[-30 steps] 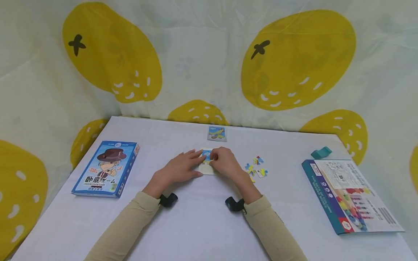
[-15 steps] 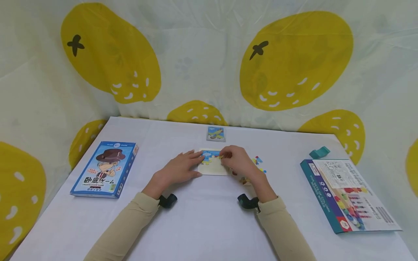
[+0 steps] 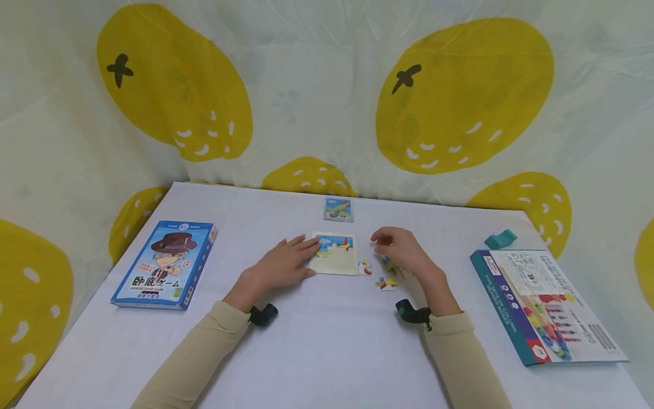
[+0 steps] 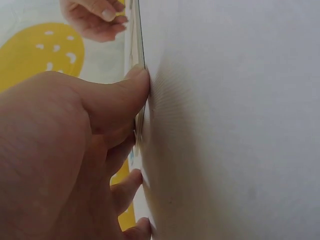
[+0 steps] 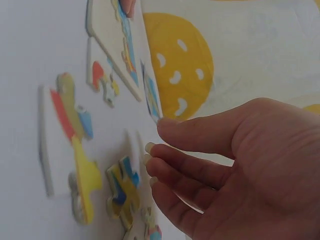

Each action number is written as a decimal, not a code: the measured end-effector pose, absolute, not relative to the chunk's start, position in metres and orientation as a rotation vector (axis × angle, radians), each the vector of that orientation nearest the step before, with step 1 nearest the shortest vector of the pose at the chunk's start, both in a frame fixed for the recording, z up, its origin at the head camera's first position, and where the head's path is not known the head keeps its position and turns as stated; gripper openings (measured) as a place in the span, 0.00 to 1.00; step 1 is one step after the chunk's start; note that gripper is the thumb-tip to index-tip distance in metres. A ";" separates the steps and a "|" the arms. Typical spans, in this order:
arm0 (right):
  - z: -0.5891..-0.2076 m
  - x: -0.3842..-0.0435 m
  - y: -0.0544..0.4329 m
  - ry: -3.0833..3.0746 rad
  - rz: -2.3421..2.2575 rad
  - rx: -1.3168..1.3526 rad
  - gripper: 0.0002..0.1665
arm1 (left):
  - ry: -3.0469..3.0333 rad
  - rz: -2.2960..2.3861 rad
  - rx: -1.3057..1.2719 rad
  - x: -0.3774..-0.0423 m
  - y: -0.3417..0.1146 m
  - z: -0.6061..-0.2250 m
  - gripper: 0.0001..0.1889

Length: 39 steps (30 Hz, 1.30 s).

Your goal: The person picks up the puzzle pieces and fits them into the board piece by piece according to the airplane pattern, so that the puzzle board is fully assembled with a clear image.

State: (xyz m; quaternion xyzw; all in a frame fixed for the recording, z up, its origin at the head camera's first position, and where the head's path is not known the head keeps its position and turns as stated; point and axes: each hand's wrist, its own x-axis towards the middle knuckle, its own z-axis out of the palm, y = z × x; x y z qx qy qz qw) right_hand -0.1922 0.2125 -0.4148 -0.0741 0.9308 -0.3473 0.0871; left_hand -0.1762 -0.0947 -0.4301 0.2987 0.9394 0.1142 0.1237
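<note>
A pale puzzle board [image 3: 334, 266] lies on the table, with blue sky pieces along its far side and a red-marked piece in its far right corner. My left hand [image 3: 286, 262] rests at the board's left edge with fingers spread; in the left wrist view its thumb [image 4: 117, 102] presses against the board's edge. Over the loose pieces to the right hovers my right hand [image 3: 406, 251], fingers relaxed and holding nothing. In the right wrist view, a yellow and blue puzzle piece [image 5: 127, 195] lies just below those fingertips. Another loose piece [image 3: 365, 267] lies beside the board's right edge.
Behind the board lies a small airplane picture card [image 3: 338, 210]. A blue game box [image 3: 166, 264] is at the left. At the right are a larger teal-edged box [image 3: 552, 312] and a small teal object [image 3: 501, 239]. A fruit-print cloth [image 3: 317, 113] hangs behind the table.
My right hand has let go of a puzzle piece at the board's far right corner and moved right, over the loose pieces. My left hand stays in place.
</note>
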 end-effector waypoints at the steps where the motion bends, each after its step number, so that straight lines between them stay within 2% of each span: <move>1: -0.416 -0.192 0.214 2.768 -1.026 -0.222 0.14 | 2.737 0.331 0.868 -0.176 -0.095 -0.430 0.36; 18: -0.421 -0.181 0.231 2.795 -0.910 -0.313 0.15 | 2.747 0.273 0.862 -0.177 -0.097 -0.431 0.37; 25: -0.420 -0.177 0.239 2.768 -0.833 -0.363 0.20 | 2.740 0.296 0.858 -0.177 -0.096 -0.432 0.37; 39: -0.418 -0.174 0.238 2.787 -0.808 -0.279 0.18 | 2.739 0.348 0.834 -0.178 -0.096 -0.433 0.37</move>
